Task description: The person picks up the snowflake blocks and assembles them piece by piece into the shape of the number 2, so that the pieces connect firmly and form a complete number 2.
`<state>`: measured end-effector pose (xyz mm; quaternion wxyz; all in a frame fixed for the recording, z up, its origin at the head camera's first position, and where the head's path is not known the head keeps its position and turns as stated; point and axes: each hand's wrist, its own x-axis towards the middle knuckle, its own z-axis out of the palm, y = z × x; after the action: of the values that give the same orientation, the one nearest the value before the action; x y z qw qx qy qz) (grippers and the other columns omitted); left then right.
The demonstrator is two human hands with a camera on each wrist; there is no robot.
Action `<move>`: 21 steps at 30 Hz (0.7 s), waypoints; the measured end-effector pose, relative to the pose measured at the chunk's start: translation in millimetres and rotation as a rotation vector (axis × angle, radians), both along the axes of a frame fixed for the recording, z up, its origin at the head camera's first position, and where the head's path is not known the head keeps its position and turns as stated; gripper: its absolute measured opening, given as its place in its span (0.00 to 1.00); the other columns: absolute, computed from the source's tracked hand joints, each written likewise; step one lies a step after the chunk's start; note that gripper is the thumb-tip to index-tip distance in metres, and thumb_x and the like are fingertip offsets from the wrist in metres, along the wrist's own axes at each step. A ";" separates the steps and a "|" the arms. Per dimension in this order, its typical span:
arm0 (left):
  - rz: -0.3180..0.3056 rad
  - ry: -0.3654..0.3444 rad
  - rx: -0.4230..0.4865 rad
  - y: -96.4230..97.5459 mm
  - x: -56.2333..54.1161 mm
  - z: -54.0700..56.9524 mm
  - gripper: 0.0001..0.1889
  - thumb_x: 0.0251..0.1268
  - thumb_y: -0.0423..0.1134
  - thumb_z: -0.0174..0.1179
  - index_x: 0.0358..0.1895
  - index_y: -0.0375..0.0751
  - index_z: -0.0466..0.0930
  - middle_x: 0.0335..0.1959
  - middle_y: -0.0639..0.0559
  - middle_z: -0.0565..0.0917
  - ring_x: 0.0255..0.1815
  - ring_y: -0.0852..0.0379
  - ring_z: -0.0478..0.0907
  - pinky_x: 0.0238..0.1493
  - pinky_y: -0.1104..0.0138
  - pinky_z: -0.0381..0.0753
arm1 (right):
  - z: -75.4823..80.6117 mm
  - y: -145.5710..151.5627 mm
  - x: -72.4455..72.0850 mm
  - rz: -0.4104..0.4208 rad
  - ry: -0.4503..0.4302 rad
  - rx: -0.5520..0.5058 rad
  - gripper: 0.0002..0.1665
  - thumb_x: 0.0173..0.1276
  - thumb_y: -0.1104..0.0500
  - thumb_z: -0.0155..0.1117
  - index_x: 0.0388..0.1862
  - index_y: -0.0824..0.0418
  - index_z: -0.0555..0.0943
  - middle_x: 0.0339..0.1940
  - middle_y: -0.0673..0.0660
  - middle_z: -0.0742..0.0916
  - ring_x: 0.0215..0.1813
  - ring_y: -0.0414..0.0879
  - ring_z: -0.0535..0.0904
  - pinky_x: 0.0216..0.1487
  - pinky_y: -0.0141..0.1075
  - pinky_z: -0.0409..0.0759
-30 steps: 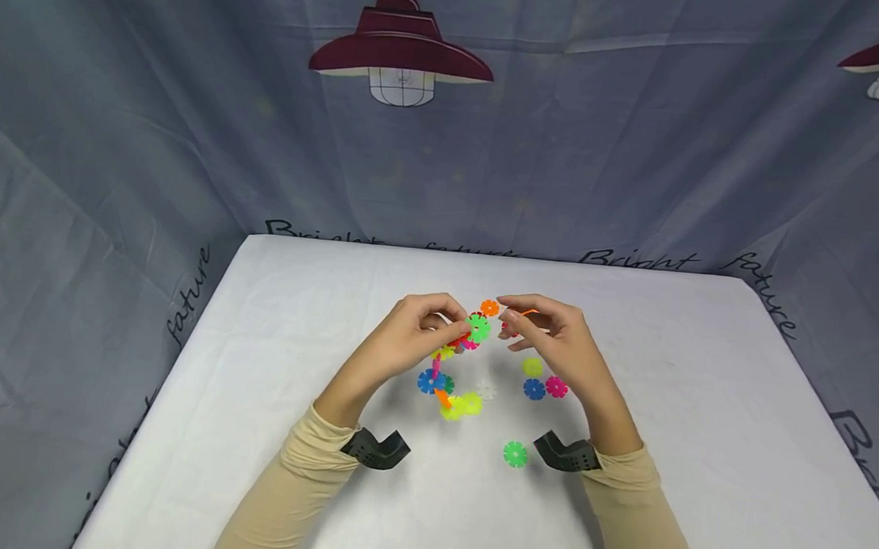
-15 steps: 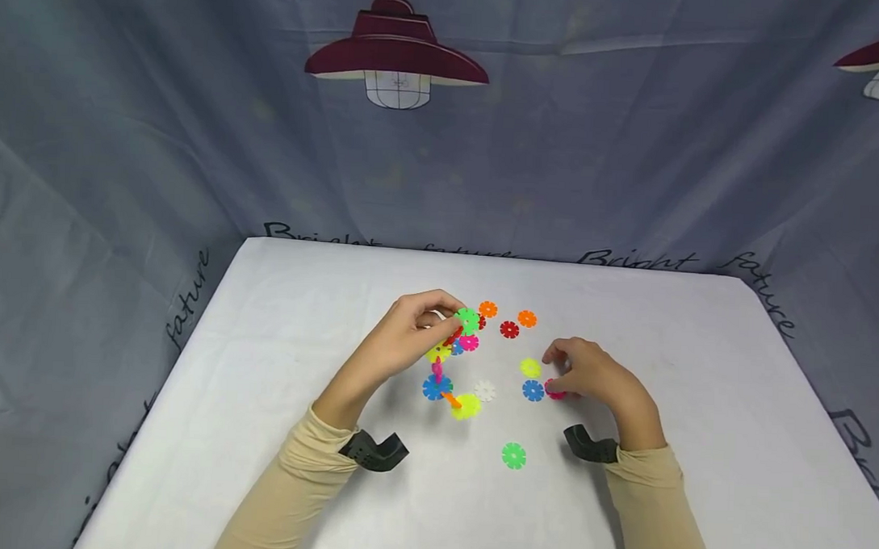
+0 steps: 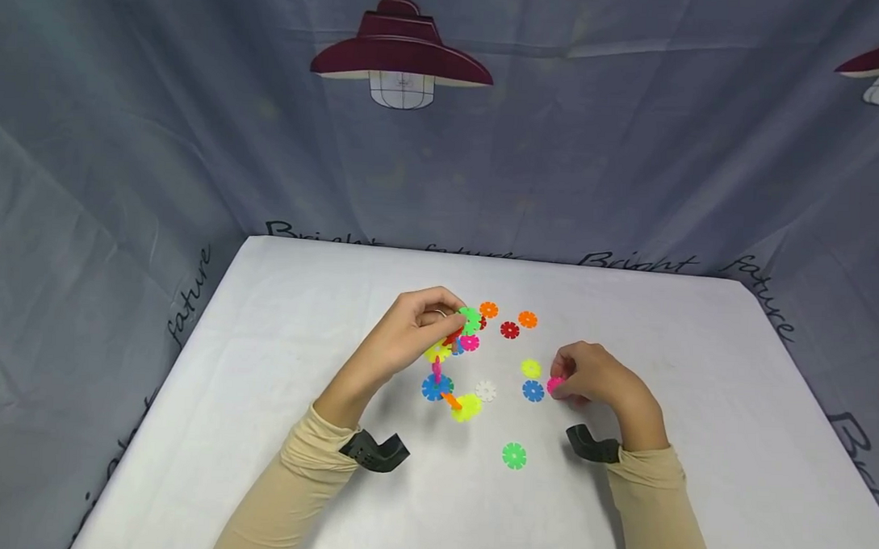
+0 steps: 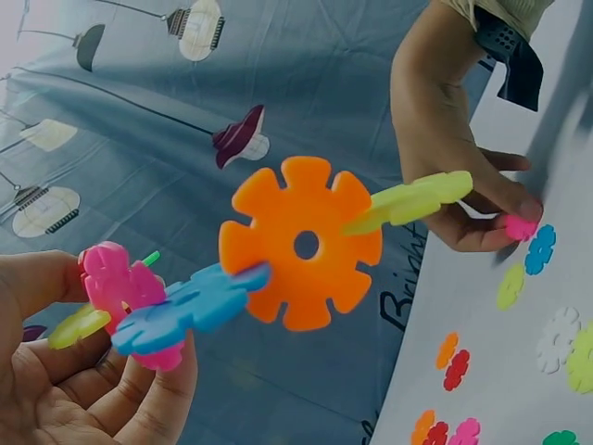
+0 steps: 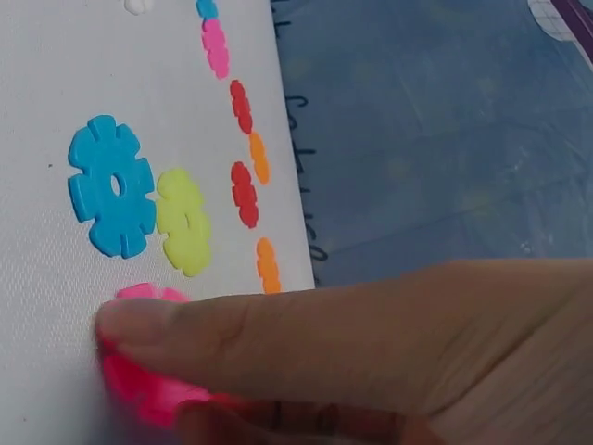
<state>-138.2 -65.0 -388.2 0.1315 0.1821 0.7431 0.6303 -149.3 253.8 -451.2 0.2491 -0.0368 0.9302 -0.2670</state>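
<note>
Above the middle of the white table [image 3: 705,381], a chain of slotted, flower-shaped discs is held up by the left hand [image 3: 416,326]. Thumb and fingers pinch its upper end, where a green disc [image 3: 470,320] shows beside the fingertips. Along the chain's lower part, a blue link [image 4: 185,306] is slotted into one edge of an orange link [image 4: 306,269], and a lime link [image 4: 417,201] sits in the orange one's opposite edge.

Low over the table, the right hand [image 3: 599,375] has its thumb and fingers brought narrowly together on a pink disc [image 3: 554,385]. Its thumb covers much of that disc, so I cannot tell whether the disc touches the cloth. Just beside it lie a blue disc [image 3: 533,391] and a yellow disc [image 3: 531,368], with a white disc [image 3: 485,391] between these and the chain. Farther back are a red disc [image 3: 509,330] and an orange disc [image 3: 528,319]. Both beige sleeves [image 3: 660,508] end near the wrists (each with a black bracket [image 3: 592,445] attached).
</note>
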 end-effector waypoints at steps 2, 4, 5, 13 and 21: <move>0.003 0.000 0.004 0.4 0.4 -0.6 0.08 0.75 0.38 0.61 0.50 0.42 0.83 0.31 0.47 0.85 0.38 0.52 0.82 0.51 0.60 0.82 | 0.5 0.6 -1.3 0.027 0.065 -0.042 0.09 0.61 0.63 0.76 0.31 0.60 0.81 0.28 0.54 0.82 0.25 0.46 0.78 0.30 0.36 0.77; 0.003 -0.004 0.006 0.8 0.5 -1.1 0.07 0.75 0.38 0.61 0.49 0.42 0.83 0.32 0.44 0.85 0.38 0.52 0.82 0.49 0.61 0.82 | 2.0 0.1 -2.5 0.056 0.148 -0.102 0.08 0.63 0.62 0.75 0.30 0.59 0.81 0.27 0.54 0.83 0.25 0.46 0.79 0.29 0.36 0.78; 0.002 -0.006 0.007 1.1 0.5 -1.3 0.07 0.75 0.38 0.61 0.49 0.42 0.83 0.32 0.43 0.85 0.37 0.52 0.82 0.49 0.61 0.82 | 2.9 -1.1 -2.7 0.065 0.191 -0.138 0.08 0.64 0.62 0.75 0.30 0.59 0.82 0.27 0.54 0.84 0.26 0.46 0.79 0.29 0.35 0.80; 0.000 -0.016 0.017 2.0 0.5 -1.9 0.07 0.75 0.38 0.61 0.48 0.41 0.84 0.31 0.46 0.86 0.36 0.52 0.83 0.49 0.62 0.83 | 21.7 -32.2 9.1 0.038 0.484 -0.436 0.07 0.67 0.62 0.75 0.42 0.57 0.85 0.36 0.54 0.92 0.37 0.50 0.91 0.38 0.32 0.88; -0.031 -0.021 0.009 4.3 1.9 -2.4 0.07 0.75 0.39 0.61 0.48 0.42 0.84 0.31 0.47 0.86 0.34 0.52 0.83 0.46 0.61 0.82 | 34.8 -66.4 27.8 0.074 0.771 -0.546 0.09 0.61 0.64 0.79 0.39 0.54 0.90 0.36 0.50 0.93 0.40 0.33 0.88 0.36 0.29 0.87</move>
<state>-136.3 -60.7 -390.5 0.1483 0.1877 0.7358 0.6336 -121.5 187.4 -416.4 -0.1237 -0.2306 0.8487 -0.4596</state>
